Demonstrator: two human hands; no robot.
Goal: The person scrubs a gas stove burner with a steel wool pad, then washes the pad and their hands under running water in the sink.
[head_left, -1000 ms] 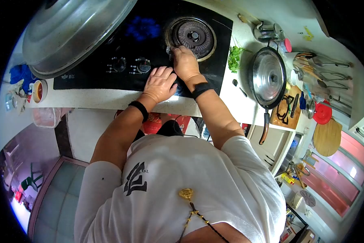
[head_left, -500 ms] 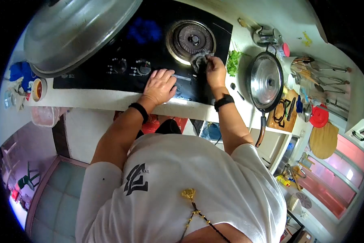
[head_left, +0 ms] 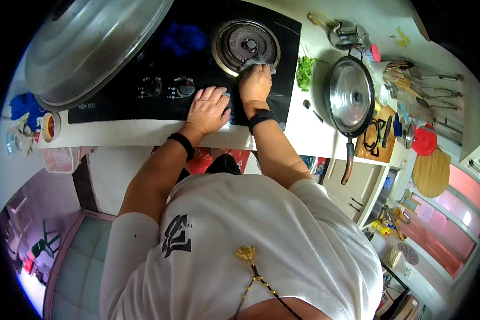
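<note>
In the head view, my right hand (head_left: pixel 256 85) is closed on a crumpled grey cloth (head_left: pixel 271 69). It presses the cloth against the near rim of the round gas burner (head_left: pixel 249 45). My left hand (head_left: pixel 208 110) lies flat, fingers stretched out, on the front edge of the black glass cooktop (head_left: pixel 138 109). Just left of that hand are two control knobs (head_left: pixel 186 87). Part of the cloth is hidden under my right fingers.
A large metal wok lid (head_left: pixel 96 50) covers the cooktop's left side. Green herbs (head_left: pixel 305 73) and a lidded frying pan (head_left: pixel 350 98) stand on the right of the counter, its handle jutting past the front edge. A small bowl (head_left: pixel 50 127) sits at the left.
My right hand has moved left along the burner's near rim with the cloth. My left hand stays flat in its place. The whole view has shifted slightly.
</note>
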